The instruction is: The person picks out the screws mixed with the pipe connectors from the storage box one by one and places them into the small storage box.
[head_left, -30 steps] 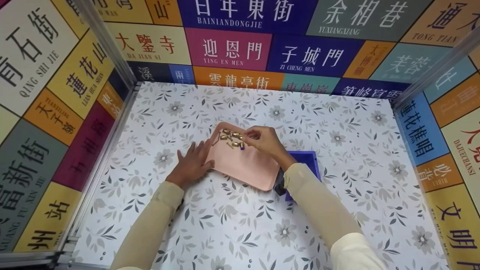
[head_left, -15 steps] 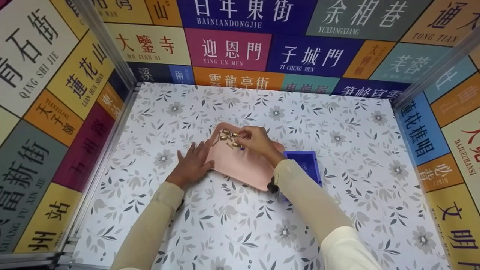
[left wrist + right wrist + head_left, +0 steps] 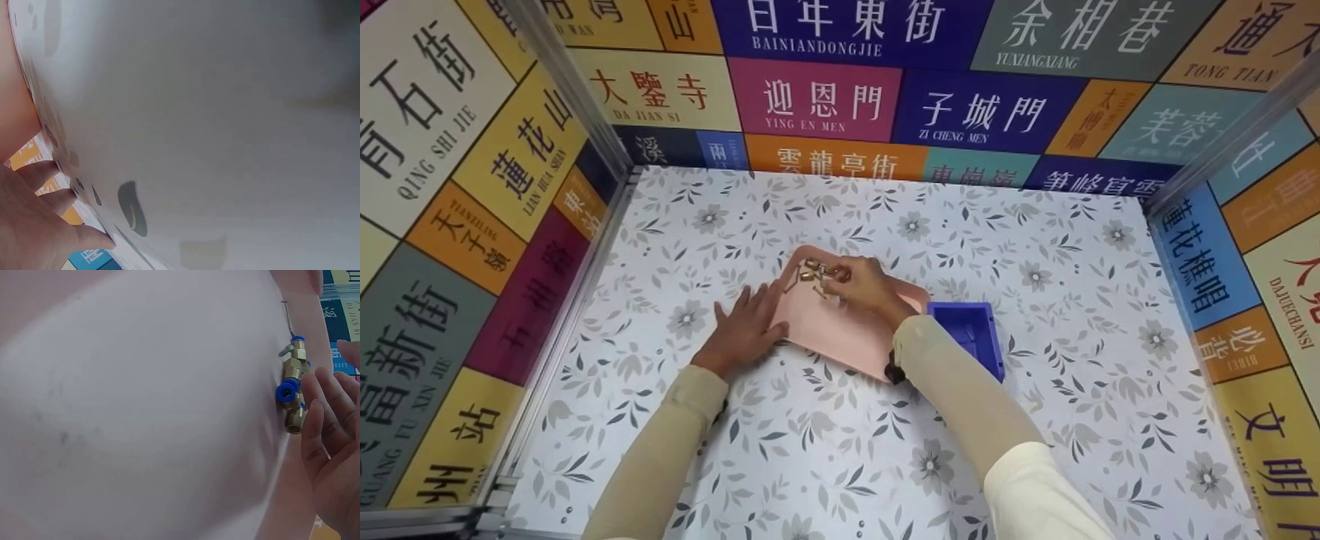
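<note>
My left hand lies over the left edge of a pink tray, fingers spread and fairly straight. In the left wrist view its fingers touch the patterned surface. My right hand is at the right side of a small heap of brass fittings on the tray's far left part, its fingertips among them and covering some. In the right wrist view, fittings with blue collars sit right by its fingers; I cannot tell whether it pinches one. A screw lies beside the heap.
A blue bin stands against the tray's right side, partly behind my right sleeve. The table has a white floral cover. Panels with street names wall in the back and both sides.
My right hand has moved left and slightly down into the fittings, covering ones that showed before. More of the blue bin shows now. My left hand has stayed in place.
</note>
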Demonstrator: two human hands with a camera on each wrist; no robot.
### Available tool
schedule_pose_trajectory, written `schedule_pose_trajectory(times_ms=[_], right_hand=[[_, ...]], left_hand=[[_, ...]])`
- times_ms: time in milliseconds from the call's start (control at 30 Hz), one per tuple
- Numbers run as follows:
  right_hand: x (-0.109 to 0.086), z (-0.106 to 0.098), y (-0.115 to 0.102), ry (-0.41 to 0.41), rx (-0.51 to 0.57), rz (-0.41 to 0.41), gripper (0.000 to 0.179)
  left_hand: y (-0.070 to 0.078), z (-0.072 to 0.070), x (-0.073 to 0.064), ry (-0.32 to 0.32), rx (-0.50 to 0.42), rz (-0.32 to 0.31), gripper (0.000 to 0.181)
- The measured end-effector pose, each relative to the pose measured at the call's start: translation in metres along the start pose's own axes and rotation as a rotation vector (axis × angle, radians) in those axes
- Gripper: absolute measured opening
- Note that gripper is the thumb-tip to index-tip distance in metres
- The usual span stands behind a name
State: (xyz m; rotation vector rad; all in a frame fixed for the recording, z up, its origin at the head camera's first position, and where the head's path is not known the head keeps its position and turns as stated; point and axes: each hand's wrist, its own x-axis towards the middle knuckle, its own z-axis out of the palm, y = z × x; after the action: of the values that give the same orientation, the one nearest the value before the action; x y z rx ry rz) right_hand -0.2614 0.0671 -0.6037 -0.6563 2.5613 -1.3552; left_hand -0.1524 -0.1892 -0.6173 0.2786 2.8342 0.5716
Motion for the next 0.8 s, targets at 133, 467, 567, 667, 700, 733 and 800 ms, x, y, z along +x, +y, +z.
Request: schedule_pose_trajectory(times_ms=[133, 467, 567, 667, 700, 733, 800], right_hand=[[0.002, 0.004, 0.002, -0.011, -0.003, 0.009, 0.025], [0.005, 0.012, 0.007, -0.035, -0.037, 0.025, 0.024], [0.006, 0.014, 0.007, -0.049, -0.056, 0.020, 0.024], [0.007, 0.016, 0.007, -0.050, -0.101, 0.010, 0.024], [0.007, 0.016, 0.007, -0.050, -0.115, 0.007, 0.023], [0.008, 0.016, 0.008, -0.049, -0.125, 0.003, 0.022], [0.009, 0.017, 0.008, -0.045, -0.142, -0.003, 0.021]], left_hand=[[-0.001, 0.001, -0.001, 0.003, -0.007, 0.006, 0.077], [0.000, 0.001, -0.001, -0.004, -0.003, 0.003, 0.076], [0.000, 0.000, 0.000, -0.011, -0.003, -0.004, 0.076], [0.000, 0.000, 0.000, -0.016, -0.002, -0.011, 0.076], [0.000, 0.001, 0.000, -0.017, -0.005, -0.010, 0.076], [0.000, 0.001, -0.001, -0.015, -0.005, -0.011, 0.076], [0.000, 0.001, -0.001, -0.011, -0.007, -0.012, 0.076]])
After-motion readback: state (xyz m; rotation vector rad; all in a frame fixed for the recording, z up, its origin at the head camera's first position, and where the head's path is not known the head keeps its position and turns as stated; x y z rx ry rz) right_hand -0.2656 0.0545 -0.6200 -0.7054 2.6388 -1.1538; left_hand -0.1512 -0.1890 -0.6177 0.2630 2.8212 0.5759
